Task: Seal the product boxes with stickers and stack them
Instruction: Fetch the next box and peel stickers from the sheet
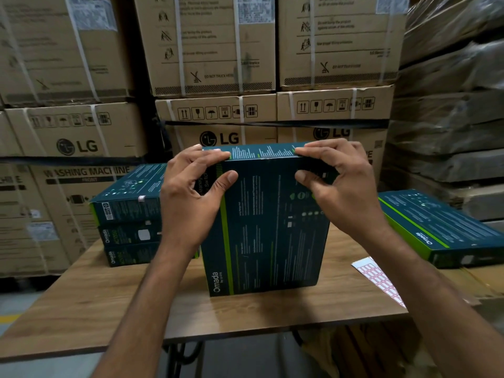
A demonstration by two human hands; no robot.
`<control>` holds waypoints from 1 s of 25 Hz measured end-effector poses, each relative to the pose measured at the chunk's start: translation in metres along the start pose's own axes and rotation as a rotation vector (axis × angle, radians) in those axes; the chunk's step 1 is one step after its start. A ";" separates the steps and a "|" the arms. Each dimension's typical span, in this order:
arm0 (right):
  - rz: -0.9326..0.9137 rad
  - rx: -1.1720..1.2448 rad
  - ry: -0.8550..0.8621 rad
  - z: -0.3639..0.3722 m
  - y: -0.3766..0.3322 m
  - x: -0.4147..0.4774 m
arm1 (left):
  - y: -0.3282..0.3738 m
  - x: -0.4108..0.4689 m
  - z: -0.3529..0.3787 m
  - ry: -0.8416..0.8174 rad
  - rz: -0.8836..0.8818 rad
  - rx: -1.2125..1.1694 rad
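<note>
A dark teal product box [270, 230] with a green stripe stands on its edge in the middle of the wooden table [114, 304]. My left hand [193, 197] grips its top left corner, fingers over the top edge and thumb on the front face. My right hand [338, 184] grips the top right corner the same way. A stack of three like boxes [126, 219] lies behind at the left, with small white stickers on their side flaps. Another flat box [441, 230] lies at the right. A sticker sheet [379, 279] with red-outlined labels lies at the table's right.
Large strapped cardboard cartons [218, 64] are stacked high right behind the table. Plastic-wrapped stacked goods [452, 105] rise at the right. The table's metal legs [177, 356] show below its front edge, and grey floor lies at the lower left.
</note>
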State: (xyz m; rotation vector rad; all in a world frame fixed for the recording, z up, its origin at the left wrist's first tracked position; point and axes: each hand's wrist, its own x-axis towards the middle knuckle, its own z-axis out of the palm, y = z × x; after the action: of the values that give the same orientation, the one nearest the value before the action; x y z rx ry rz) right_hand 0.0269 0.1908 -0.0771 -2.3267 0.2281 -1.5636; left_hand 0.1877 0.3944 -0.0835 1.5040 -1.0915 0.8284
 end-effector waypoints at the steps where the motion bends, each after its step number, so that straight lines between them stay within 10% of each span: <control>1: -0.001 -0.010 -0.023 -0.002 -0.002 -0.001 | 0.001 -0.001 -0.002 -0.009 0.008 0.006; 13: 0.234 0.015 -0.118 0.024 0.007 -0.050 | -0.019 -0.069 0.016 -0.120 -0.452 -0.216; 20: 0.417 0.149 -0.484 0.038 0.036 -0.110 | -0.042 -0.124 0.023 -0.399 -0.689 -0.035; 25: 0.442 0.212 -0.419 0.026 0.039 -0.106 | -0.027 -0.115 0.017 -0.271 -0.755 0.049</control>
State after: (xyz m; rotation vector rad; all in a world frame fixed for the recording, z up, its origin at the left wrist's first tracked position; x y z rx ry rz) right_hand 0.0117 0.1921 -0.1922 -2.1813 0.4147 -0.8313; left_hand 0.1726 0.4030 -0.2011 1.9164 -0.5949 0.1274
